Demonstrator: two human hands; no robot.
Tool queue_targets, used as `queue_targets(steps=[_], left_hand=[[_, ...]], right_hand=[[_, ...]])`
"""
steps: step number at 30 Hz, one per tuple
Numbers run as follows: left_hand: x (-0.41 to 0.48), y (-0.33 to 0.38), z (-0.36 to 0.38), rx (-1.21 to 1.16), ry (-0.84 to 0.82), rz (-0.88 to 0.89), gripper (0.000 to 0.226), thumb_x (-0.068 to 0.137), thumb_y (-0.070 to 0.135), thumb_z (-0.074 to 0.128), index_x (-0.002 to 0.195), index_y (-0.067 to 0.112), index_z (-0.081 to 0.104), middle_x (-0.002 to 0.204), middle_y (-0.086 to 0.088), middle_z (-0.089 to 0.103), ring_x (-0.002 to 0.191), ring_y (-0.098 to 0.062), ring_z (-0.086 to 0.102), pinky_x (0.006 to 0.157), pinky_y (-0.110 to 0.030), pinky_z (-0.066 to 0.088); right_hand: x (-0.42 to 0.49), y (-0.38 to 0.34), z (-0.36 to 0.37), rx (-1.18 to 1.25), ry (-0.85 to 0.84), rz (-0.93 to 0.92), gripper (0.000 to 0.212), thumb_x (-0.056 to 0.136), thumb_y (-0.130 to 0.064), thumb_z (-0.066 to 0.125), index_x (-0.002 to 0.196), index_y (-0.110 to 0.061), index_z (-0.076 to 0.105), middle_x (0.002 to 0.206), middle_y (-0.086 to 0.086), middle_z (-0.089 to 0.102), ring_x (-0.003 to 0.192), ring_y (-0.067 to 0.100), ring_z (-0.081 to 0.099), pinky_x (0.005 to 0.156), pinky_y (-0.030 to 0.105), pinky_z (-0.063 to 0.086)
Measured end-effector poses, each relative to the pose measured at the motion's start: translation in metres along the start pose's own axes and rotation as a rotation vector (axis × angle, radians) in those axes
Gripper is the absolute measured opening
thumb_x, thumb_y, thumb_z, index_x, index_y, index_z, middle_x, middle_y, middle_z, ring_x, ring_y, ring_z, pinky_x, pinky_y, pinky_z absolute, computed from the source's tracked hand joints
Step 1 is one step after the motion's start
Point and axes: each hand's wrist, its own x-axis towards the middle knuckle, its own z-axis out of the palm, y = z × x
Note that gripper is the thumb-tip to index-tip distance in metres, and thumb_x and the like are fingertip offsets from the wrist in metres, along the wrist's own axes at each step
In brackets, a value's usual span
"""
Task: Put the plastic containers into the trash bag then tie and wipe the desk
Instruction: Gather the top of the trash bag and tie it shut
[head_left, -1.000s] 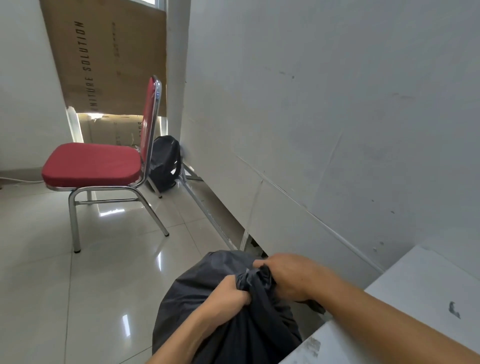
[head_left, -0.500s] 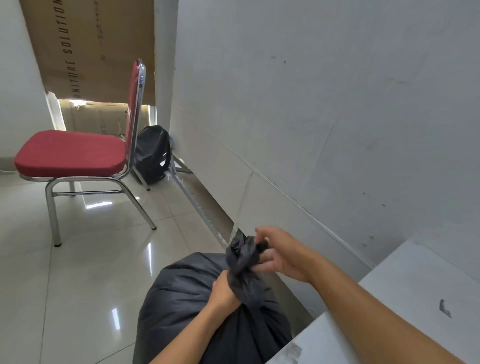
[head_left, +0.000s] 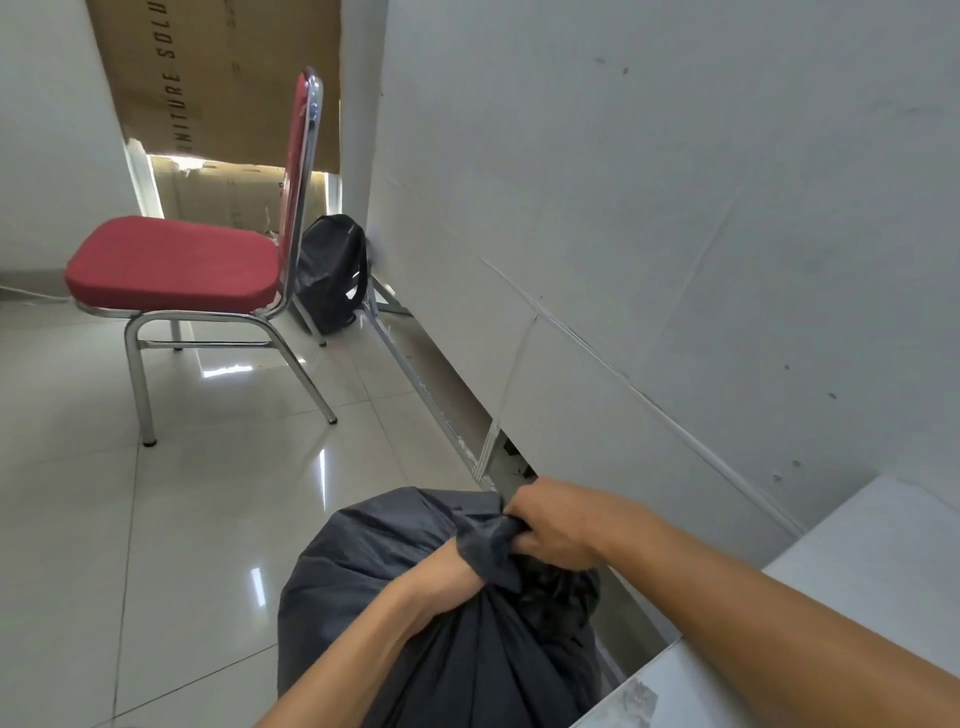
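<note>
Left grip (head_left: 441, 574) is clamping the black trash bag (head_left: 374, 597) neck so it holds gathered. Right grip (head_left: 558, 525) is pinching the twisted tail, probably for knotting, off the bench (head_left: 857, 587) edge.

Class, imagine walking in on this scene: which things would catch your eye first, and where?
The black trash bag at bottom centre, its gathered neck gripped by the left hand and right hand. Next, the red chair at left, with a black backpack on the floor behind it.

The black trash bag (head_left: 363, 545) stands full and upright just beside the white desk (head_left: 883, 545), its neck gathered into a twisted bunch on top.
</note>
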Motion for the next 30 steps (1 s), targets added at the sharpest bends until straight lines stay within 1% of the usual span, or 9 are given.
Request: queue_targets(steps=[5,11,15,18,21,23,25,27,30], left_hand=[[-0.037,0.009,0.024,-0.046,0.251,0.31,0.054,0.088,0.013,0.059,0.131,0.039,0.039,0.125,0.019,0.06,0.108,0.014,0.058,0.086,-0.009,0.047],[-0.029,-0.005,0.057,0.658,0.333,0.607,0.066,0.09,0.051,0.047,0.15,0.033,0.026,0.145,0.018,0.041,0.131,-0.001,0.038,0.105,-0.025,0.032],[-0.005,-0.017,0.047,0.582,0.462,0.274,0.016,0.096,0.033,0.037,0.101,0.029,0.052,0.11,0.004,0.061,0.103,-0.021,0.054,0.093,-0.038,0.04],[0.008,-0.016,0.03,0.521,0.301,0.006,0.031,0.101,0.019,0.032,0.123,0.018,0.054,0.137,-0.014,0.056,0.128,-0.032,0.049,0.107,-0.039,0.037],[0.049,-0.022,0.044,0.567,-0.036,-0.221,0.081,0.074,0.0,0.069,0.146,0.0,0.032,0.152,-0.026,0.023,0.144,-0.034,0.024,0.118,-0.034,0.025],[0.055,-0.016,0.039,0.3,-0.007,-0.225,0.079,0.066,-0.005,0.072,0.138,-0.004,0.039,0.148,-0.027,0.033,0.141,-0.035,0.032,0.119,-0.039,0.03],[0.016,-0.008,0.023,-0.19,-0.11,-0.212,0.031,0.091,0.005,0.053,0.121,0.001,0.06,0.128,-0.02,0.064,0.121,-0.031,0.058,0.106,-0.038,0.046],[0.008,0.009,0.012,-0.574,-0.104,-0.25,0.032,0.093,0.018,0.043,0.101,0.007,0.072,0.1,-0.014,0.076,0.094,-0.028,0.069,0.087,-0.036,0.054],[0.0,0.01,0.002,-0.394,-0.136,-0.213,0.03,0.093,0.025,0.048,0.09,0.011,0.074,0.104,-0.014,0.076,0.096,-0.03,0.069,0.083,-0.032,0.053]], right_hand=[[0.005,0.008,-0.007,0.384,-0.032,0.293,0.014,0.091,-0.01,0.045,0.09,-0.005,0.058,0.086,0.017,0.06,0.075,0.032,0.06,0.061,0.033,0.05],[-0.012,0.014,-0.013,0.919,-0.116,0.484,0.024,0.091,-0.004,0.033,0.071,-0.011,0.046,0.057,0.004,0.04,0.041,0.013,0.034,0.038,0.017,0.029],[-0.003,0.013,-0.009,0.754,-0.013,0.267,0.034,0.091,-0.028,0.041,0.122,-0.021,0.053,0.108,0.009,0.051,0.08,0.021,0.059,0.068,0.031,0.05],[-0.005,0.008,-0.016,0.488,-0.022,-0.027,0.068,0.079,-0.033,0.059,0.145,-0.044,0.043,0.154,-0.005,0.029,0.139,0.019,0.036,0.113,0.039,0.035],[-0.003,-0.004,-0.013,0.207,-0.229,-0.135,0.093,0.077,-0.021,0.077,0.153,-0.046,0.029,0.166,-0.011,0.012,0.15,0.017,0.023,0.12,0.042,0.027],[0.002,-0.005,-0.007,0.079,-0.264,-0.096,0.108,0.074,-0.016,0.084,0.156,-0.042,0.019,0.164,-0.008,0.024,0.145,0.021,0.033,0.117,0.044,0.033],[0.006,-0.005,-0.004,-0.028,-0.195,-0.082,0.094,0.073,-0.014,0.083,0.15,-0.035,0.033,0.148,-0.002,0.048,0.129,0.024,0.049,0.106,0.044,0.045],[0.006,-0.005,-0.005,-0.169,-0.105,-0.086,0.047,0.082,-0.012,0.071,0.126,-0.021,0.055,0.122,0.005,0.063,0.102,0.027,0.058,0.085,0.041,0.052],[0.003,-0.012,-0.007,-0.269,-0.085,-0.039,0.014,0.091,-0.011,0.052,0.102,-0.014,0.06,0.098,0.01,0.062,0.079,0.03,0.054,0.065,0.036,0.046]])
